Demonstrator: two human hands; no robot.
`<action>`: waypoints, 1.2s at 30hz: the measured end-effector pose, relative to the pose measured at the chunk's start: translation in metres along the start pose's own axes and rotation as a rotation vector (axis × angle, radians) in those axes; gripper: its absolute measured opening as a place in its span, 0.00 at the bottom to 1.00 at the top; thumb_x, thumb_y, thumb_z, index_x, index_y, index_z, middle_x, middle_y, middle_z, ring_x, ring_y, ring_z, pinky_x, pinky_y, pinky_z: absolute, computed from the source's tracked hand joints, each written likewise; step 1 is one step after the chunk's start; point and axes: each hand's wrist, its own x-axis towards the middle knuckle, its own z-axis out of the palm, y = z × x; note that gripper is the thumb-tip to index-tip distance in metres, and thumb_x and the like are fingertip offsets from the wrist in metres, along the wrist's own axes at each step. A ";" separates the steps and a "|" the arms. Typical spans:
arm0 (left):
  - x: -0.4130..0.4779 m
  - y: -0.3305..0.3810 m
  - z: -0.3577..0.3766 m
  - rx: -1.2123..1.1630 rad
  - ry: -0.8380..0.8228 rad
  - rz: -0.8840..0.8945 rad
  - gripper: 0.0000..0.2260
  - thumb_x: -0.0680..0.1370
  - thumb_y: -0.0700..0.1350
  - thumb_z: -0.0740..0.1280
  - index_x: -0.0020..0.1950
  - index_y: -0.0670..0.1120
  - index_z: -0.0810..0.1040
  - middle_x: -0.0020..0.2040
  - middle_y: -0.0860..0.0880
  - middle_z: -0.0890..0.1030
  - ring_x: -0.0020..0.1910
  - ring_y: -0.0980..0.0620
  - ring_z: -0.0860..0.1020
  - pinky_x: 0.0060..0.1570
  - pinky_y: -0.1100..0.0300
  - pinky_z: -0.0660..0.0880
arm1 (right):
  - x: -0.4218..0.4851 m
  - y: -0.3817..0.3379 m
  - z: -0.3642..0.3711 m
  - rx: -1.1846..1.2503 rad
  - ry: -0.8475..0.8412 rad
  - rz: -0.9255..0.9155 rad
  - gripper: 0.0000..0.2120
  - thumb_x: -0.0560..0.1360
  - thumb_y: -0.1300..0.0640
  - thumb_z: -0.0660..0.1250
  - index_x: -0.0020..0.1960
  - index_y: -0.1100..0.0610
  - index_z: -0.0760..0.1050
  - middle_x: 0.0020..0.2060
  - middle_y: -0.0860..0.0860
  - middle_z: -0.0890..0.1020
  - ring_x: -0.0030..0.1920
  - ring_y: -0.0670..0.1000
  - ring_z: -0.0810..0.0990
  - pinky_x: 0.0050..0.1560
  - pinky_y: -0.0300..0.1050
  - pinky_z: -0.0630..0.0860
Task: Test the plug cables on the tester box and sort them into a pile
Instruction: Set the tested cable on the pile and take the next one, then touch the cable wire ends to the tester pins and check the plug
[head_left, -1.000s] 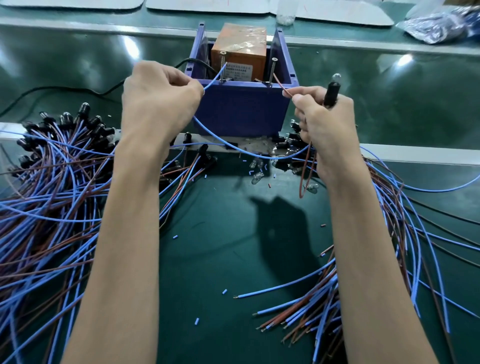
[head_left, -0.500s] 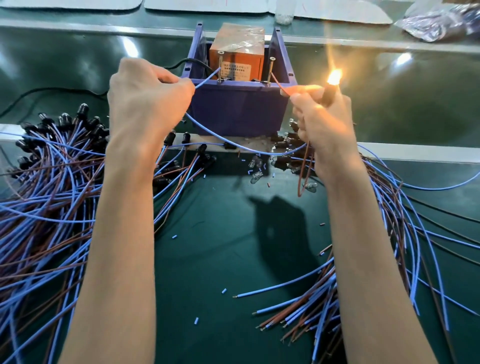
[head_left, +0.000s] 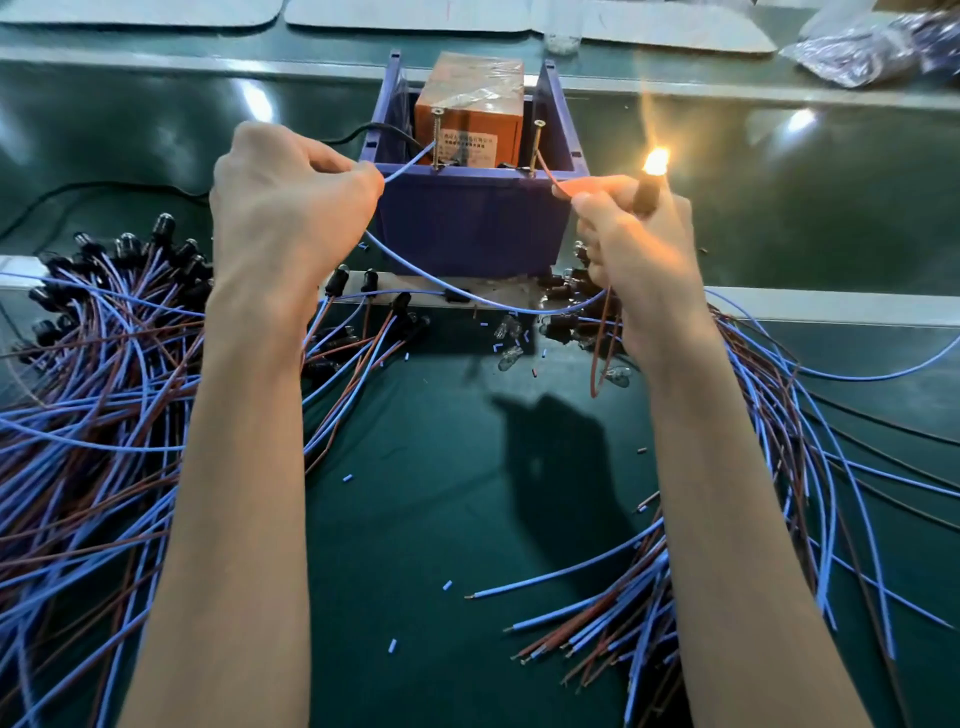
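a dark green bench mat fills the view. at its far middle stands the blue tester box, with an orange block and two upright screws inside. a thick heap of blue and brown plug cables lies on the left, and a looser fan of cables on the right and near right.

the likeliest fault is a wire end slipping off its screw, which would put the bulb out and read as a false fail. both pinches sit near the wire ends, so a forward slide could bring a fingertip onto a live screw. the lit bulb sits just above the right fingers and may be hot. the slack blue loop could also snag the loose plugs by the box's near foot.

the left hand is curled tight and pinches the blue wire, whose end reaches the left screw. the right hand pinches the brown wire, which leads to the right screw, with its other fingers wrapped round the black plug. the cable under test hangs between the hands, in front of the box.
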 end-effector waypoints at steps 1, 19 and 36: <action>0.000 0.000 0.000 0.002 0.002 -0.001 0.08 0.69 0.49 0.68 0.43 0.49 0.86 0.37 0.46 0.82 0.45 0.44 0.81 0.45 0.62 0.74 | 0.000 0.000 0.000 0.007 0.003 -0.002 0.10 0.76 0.63 0.64 0.40 0.54 0.81 0.25 0.42 0.67 0.30 0.43 0.62 0.30 0.35 0.60; -0.028 0.029 0.027 0.407 -0.368 0.223 0.25 0.72 0.45 0.69 0.68 0.48 0.68 0.66 0.47 0.69 0.56 0.41 0.78 0.62 0.49 0.72 | 0.008 -0.010 -0.044 -0.426 -0.095 0.144 0.32 0.76 0.32 0.54 0.36 0.56 0.81 0.22 0.47 0.77 0.25 0.42 0.72 0.33 0.37 0.66; -0.079 0.059 0.058 0.445 -1.361 0.579 0.08 0.80 0.46 0.63 0.55 0.47 0.79 0.42 0.57 0.85 0.40 0.60 0.79 0.47 0.62 0.77 | 0.010 -0.008 -0.060 -0.057 0.064 0.021 0.10 0.78 0.63 0.63 0.40 0.55 0.76 0.29 0.46 0.81 0.26 0.39 0.74 0.31 0.29 0.71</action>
